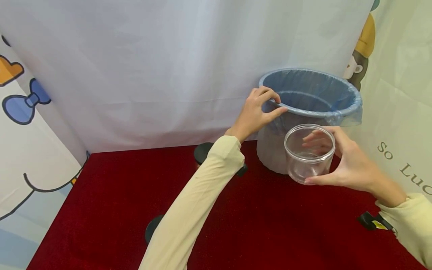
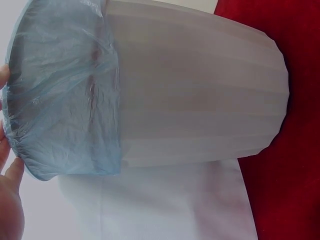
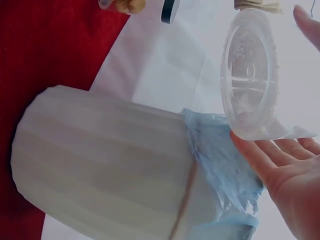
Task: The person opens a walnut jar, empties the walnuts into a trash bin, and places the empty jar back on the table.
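Note:
A pale waste bin stands at the back right, its rim wrapped with a thin blue plastic bag. My left hand pinches the bin's near left rim between fingers and thumb. In front of the bin, my right hand holds a clear round plastic tub by its right side, thumb low and fingers behind. The tub is off the table, its top facing up, and I see nothing inside it. From the right wrist view, the tub's base shows above the fingers, near the bag's edge.
A dark red cloth covers the table. Two black lids show beside and behind my left sleeve, partly hidden. White curtain hangs behind, and a printed one stands close on the right.

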A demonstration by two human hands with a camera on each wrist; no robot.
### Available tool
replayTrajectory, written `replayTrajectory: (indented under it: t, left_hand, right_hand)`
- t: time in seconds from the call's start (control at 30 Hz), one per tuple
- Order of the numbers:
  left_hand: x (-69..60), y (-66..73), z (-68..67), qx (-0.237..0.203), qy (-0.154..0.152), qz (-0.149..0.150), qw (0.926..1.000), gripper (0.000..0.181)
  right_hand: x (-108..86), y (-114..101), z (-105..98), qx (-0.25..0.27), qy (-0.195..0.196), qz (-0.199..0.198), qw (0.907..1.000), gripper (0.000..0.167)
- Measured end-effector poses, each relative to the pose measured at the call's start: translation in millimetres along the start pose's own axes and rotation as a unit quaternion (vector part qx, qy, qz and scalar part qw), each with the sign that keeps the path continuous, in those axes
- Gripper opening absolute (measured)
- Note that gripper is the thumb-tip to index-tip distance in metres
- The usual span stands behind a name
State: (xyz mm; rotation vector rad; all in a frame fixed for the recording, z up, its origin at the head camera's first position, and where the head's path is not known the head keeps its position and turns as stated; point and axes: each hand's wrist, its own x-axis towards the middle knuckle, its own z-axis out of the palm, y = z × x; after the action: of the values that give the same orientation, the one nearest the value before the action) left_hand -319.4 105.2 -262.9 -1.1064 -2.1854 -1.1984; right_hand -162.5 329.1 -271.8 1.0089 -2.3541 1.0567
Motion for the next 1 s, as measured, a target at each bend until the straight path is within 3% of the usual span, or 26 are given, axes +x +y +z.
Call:
replayTrajectory:
  t: [0.43,1.0]
  left_hand:
    - [1.6,1.8,-0.8,0.002,0.004,0.010,0.9999,0.020]
    - [0.2,0.6,-0.9,0.001,-0.005,-0.003,1.0000,0.022]
  right_hand:
    - [-2.6,2,19,0.040,-0.014,0.019,0.9989,0.105]
    - [-13.6,9,43,0.078,-0.031,0.049,0.9952,0.101]
